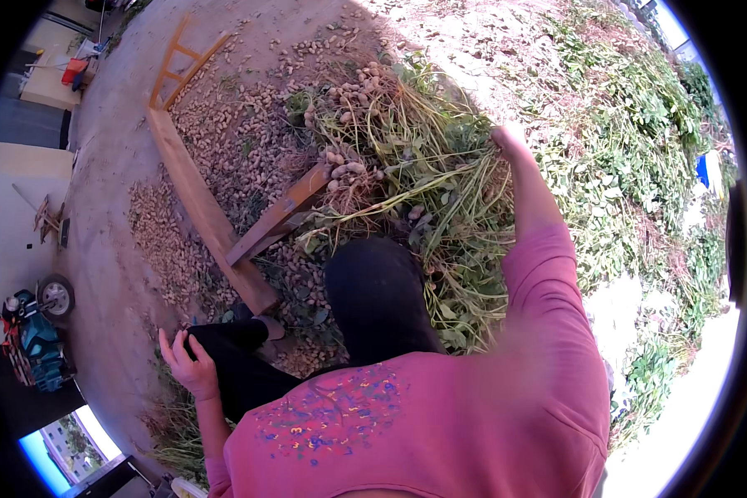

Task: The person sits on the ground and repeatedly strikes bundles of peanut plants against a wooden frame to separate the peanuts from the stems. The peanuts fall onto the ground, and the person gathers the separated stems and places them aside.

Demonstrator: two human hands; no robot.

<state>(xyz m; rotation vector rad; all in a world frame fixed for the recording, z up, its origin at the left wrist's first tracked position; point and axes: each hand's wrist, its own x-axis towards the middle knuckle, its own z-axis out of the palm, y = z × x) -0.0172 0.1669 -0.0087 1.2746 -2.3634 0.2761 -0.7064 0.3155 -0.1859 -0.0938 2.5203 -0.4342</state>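
Note:
My right hand [506, 142] grips the stems of uprooted peanut plants [451, 165], arm stretched out to the right. Clusters of peanut pods [348, 168] hang on the roots at the plants' left end, beside a leg of a wooden bench [196, 202] that lies tipped over. My left hand [193, 370] is held near my left knee, its fingers apart and nothing in them. Picked peanuts [243, 124] cover the ground around the bench. My black-clad right knee [376, 292] hides some of the plants.
A broad heap of leafy plants [635, 124] spreads along the right side, partly in bright sun. A teal motor vehicle [40, 348] stands by the wall at far left. A red container [75, 71] is at the upper left, and a blue-and-white object [709, 171] lies far right.

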